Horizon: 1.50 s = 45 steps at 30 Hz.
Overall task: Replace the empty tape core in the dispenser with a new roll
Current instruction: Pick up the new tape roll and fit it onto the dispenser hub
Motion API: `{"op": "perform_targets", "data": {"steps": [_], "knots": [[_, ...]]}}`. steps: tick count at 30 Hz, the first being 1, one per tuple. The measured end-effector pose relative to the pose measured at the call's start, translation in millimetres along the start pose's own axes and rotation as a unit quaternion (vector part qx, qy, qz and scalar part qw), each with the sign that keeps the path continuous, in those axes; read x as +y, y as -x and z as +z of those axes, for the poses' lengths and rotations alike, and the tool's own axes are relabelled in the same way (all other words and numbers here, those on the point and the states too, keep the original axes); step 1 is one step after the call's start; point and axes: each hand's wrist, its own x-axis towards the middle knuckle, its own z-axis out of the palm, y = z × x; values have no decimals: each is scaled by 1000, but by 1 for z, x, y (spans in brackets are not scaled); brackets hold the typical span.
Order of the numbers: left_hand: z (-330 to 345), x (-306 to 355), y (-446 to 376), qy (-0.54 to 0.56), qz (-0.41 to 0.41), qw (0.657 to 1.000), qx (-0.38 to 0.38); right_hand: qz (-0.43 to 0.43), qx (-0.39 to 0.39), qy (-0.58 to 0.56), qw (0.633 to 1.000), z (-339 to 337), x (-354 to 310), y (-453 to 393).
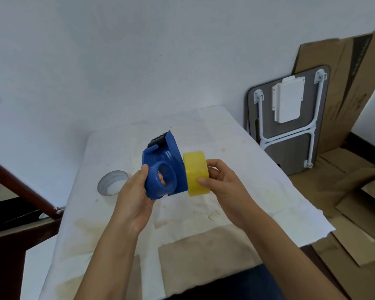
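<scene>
My left hand grips a blue tape dispenser above the table, its serrated cutter pointing away from me and its round hub facing me with nothing on it. A finger shows through the hub's hole. My right hand holds a full yellow tape roll by its rim, pressed against the dispenser's right side. An empty grey tape core lies flat on the table, left of my left hand.
The table is covered with a stained white cloth. A folded grey table with white legs leans on the wall at right, with flattened cardboard behind and on the floor. A dark red rail runs at left.
</scene>
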Motion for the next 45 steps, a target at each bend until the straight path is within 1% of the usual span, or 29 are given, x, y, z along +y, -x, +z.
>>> {"op": "perform_targets", "data": {"steps": [5,12,17,25,36,39,45], "knots": [[-2,-3,1,-43,24,999,-3,-3,56,-54,997,4,-7,0],[3,-6,1,-77,42,996,14,-18,57,-32,998,17,-8,4],[6,-9,3,-97,50,994,8,2,55,-16,998,21,-7,6],[7,-7,7,-72,36,997,2,27,87,-7,996,21,-2,3],[20,-17,10,-49,6,999,15,26,64,-1,998,36,0,6],[21,-18,11,-58,12,998,15,14,68,1,998,38,2,7],[26,-21,11,-77,30,996,30,8,105,-18,994,40,7,7]]}}
